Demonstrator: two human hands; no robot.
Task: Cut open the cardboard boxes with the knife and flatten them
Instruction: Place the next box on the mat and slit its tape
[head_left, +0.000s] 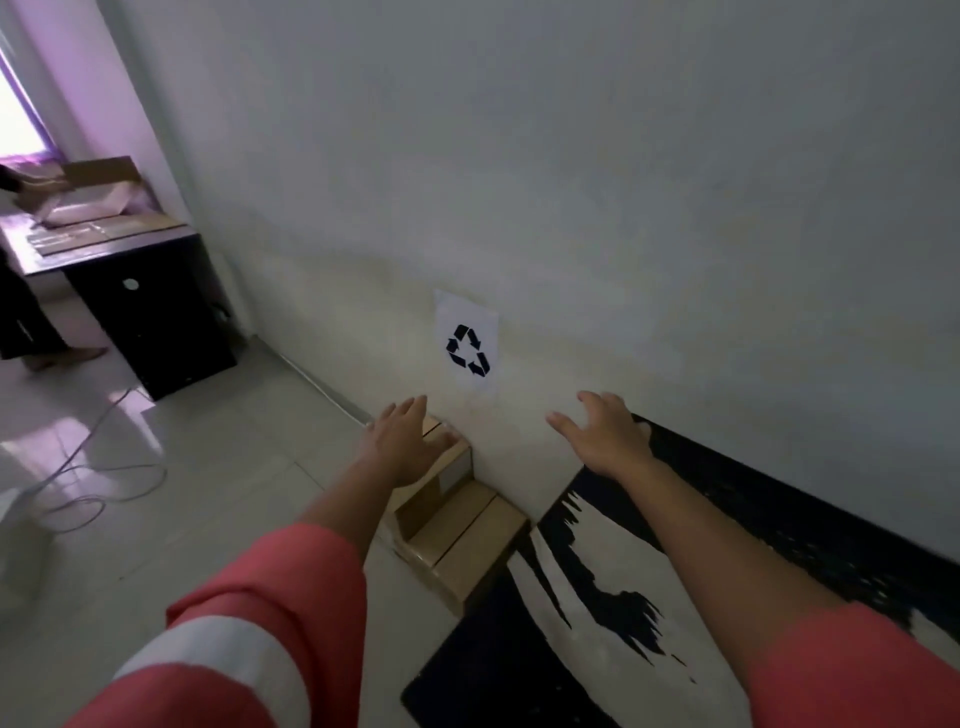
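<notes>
The open, empty left grip (408, 441) and right grip (605, 434) are hovering by flat cardboard (467, 525), which is probably lying under the recycling sign (467, 345) for collection.

Two bare hands, left hand (410, 441) and right hand (602, 436); one stack of flattened brown cardboard boxes (467, 530).
Also counted: one white paper sheet with a black recycling symbol (467, 343), one black-and-white painted panel (597, 597), one dark worktop (114, 249), one white cable (119, 466).

A plain pale wall (571, 156) fills most of the view, with a paper sign (467, 338) bearing a black recycling symbol stuck low on it. The floor (208, 493) is glossy light tile, crossed by a looping white cable (98, 470). At far left a dark bench (156, 312) stands near a bright, purple-tinted window (15, 119).
</notes>
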